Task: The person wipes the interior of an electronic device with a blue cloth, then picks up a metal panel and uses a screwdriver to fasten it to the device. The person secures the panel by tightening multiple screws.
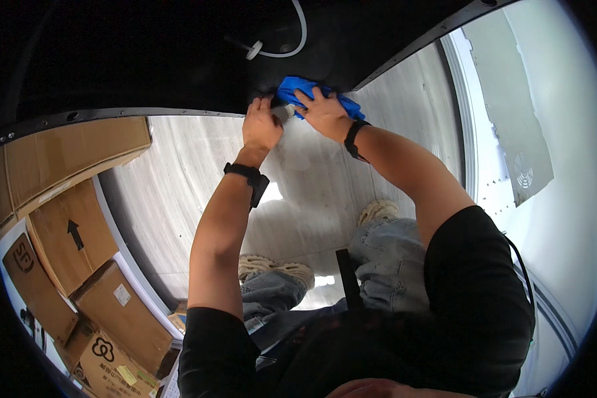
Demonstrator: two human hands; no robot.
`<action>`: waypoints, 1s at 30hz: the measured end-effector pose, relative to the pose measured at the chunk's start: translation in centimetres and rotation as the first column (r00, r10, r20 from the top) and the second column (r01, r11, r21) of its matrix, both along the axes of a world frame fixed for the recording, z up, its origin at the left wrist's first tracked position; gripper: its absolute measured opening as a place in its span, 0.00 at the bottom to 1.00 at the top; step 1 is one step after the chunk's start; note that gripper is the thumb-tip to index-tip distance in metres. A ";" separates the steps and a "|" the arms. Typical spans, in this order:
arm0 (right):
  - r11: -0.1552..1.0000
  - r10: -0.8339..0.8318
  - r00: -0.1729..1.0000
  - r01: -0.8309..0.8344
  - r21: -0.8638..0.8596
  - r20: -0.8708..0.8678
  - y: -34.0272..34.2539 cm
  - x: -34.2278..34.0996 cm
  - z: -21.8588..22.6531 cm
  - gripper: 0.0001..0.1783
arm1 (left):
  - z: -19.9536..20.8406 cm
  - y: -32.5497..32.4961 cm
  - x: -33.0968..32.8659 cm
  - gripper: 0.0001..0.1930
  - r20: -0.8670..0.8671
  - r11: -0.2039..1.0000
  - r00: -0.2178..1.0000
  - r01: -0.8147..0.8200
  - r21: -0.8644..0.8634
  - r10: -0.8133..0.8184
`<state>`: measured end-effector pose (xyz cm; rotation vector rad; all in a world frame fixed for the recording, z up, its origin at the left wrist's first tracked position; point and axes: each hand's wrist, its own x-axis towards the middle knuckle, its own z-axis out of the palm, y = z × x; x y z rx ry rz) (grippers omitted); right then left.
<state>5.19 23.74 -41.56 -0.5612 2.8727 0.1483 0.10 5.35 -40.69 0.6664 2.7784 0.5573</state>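
My right hand (325, 114) presses on a crumpled blue cloth (300, 86) at the lower edge of a large black panel (179, 73). Its fingers are spread over the cloth, which bunches around them and sticks out beside the wrist. Just to the left, my left hand (261, 126) rests its fingertips on the panel's edge, thumb apart, holding no loose thing. Both wrists wear black bands. A thin white tube (303, 30) with a white round fitting (253, 50) curves across the dark panel above the hands. The cloth's underside is hidden.
Several brown cardboard boxes (73, 225) are stacked along the left. Pale wood-look flooring (172, 199) lies below, with my feet in light clogs (278, 268) on it. At the right stands a white wall (564, 219) with a grey-green sheet (511, 106) against it.
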 end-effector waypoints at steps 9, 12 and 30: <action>0.981 -0.076 0.991 0.054 0.186 0.111 4.3 1.7 0.7 0.24 | -3.9 -3.3 -0.2 0.33 0.151 0.969 0.988 0.046 -0.241 -0.010; 0.980 -0.165 0.979 0.149 0.134 0.117 3.7 1.2 0.9 0.23 | -4.3 -3.6 0.0 0.34 0.137 0.955 0.989 0.085 -0.285 -0.047; 0.872 -0.224 0.936 0.317 -0.373 0.272 -5.3 -8.9 -0.9 0.22 | -3.4 -2.2 0.4 0.39 0.299 0.908 0.954 0.126 -0.400 -0.001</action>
